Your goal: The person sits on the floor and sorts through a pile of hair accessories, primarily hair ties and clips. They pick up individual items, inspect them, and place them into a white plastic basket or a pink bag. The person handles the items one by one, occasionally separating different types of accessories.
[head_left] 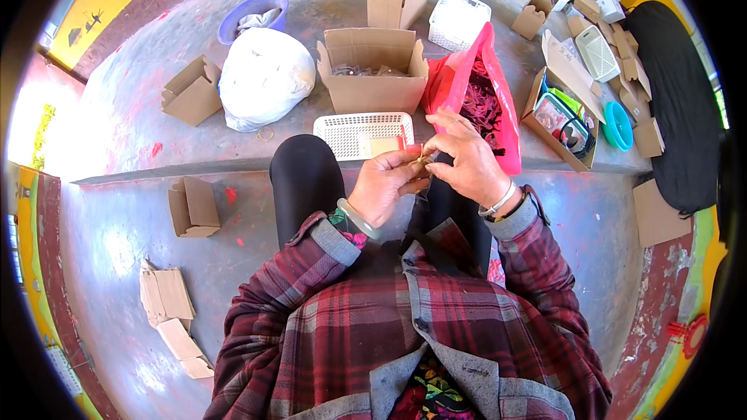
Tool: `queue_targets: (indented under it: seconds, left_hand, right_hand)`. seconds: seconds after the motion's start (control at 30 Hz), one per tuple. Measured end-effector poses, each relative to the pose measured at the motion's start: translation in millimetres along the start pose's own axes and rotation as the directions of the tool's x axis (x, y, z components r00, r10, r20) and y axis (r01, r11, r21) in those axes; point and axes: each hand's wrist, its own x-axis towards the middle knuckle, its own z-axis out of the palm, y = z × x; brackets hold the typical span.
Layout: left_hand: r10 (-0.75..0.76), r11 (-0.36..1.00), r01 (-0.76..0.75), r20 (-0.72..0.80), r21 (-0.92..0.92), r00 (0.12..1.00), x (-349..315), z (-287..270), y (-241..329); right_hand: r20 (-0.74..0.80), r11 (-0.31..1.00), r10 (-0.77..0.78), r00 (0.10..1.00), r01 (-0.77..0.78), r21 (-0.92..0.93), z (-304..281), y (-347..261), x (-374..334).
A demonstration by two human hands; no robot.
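Above my knees my two hands meet, fingertips pinched together. My left hand (387, 185) is closed at the fingers, with a small red piece (415, 149) showing at its tips. Thumb and index finger of my right hand (470, 161) pinch at the same spot, the other fingers raised. Whatever lies between the fingertips is too small to name. Just beyond the hands sits a white perforated plastic basket (333, 134) with a tan and red flat piece (383, 145) in it. To the right stands a red bag (507, 120) full of dark and pink strands (483, 109).
On the raised concrete step stand an open cardboard box (372, 95) holding clear packets, a white stuffed bag (267, 82), a purple basin (229, 27) and a white basket (461, 19). Cardboard boxes and a teal basin (617, 126) crowd the right. Flattened cardboard (167, 295) lies lower left.
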Motion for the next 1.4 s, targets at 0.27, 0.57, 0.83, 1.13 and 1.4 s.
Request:
queue_targets:
  seconds: [0.27, 0.57, 0.83, 1.13, 1.4]
  left_hand:
    - [0.000, 0.999, -0.001, -0.031, -0.041, 1.000, -4.5, 7.2, 3.4]
    - [0.021, 0.996, -0.022, -0.013, -0.090, 1.000, -4.1, 6.3, 2.4]
    - [0.055, 0.998, -0.056, -0.033, -0.023, 0.998, -4.4, 7.8, -0.6]
    - [0.053, 0.993, -0.061, -0.081, -0.104, 0.995, -2.7, 5.9, -4.7]
    - [0.065, 0.996, -0.070, -0.088, -0.059, 0.994, -5.1, 11.2, -1.4]
  right_hand:
    - [-0.196, 0.966, -0.210, 0.958, 0.172, -0.193, 0.6, -6.6, -0.3]
    - [-0.233, 0.969, -0.218, 0.948, 0.182, -0.167, 10.5, -14.1, -0.1]
    - [-0.197, 0.980, -0.180, 0.964, 0.159, -0.120, 10.7, -11.2, -0.7]
    - [-0.141, 0.872, -0.356, 0.924, 0.274, -0.405, 23.0, -10.7, -4.2]
    - [-0.140, 0.901, -0.298, 0.944, 0.229, -0.368, 24.4, -5.6, -3.2]
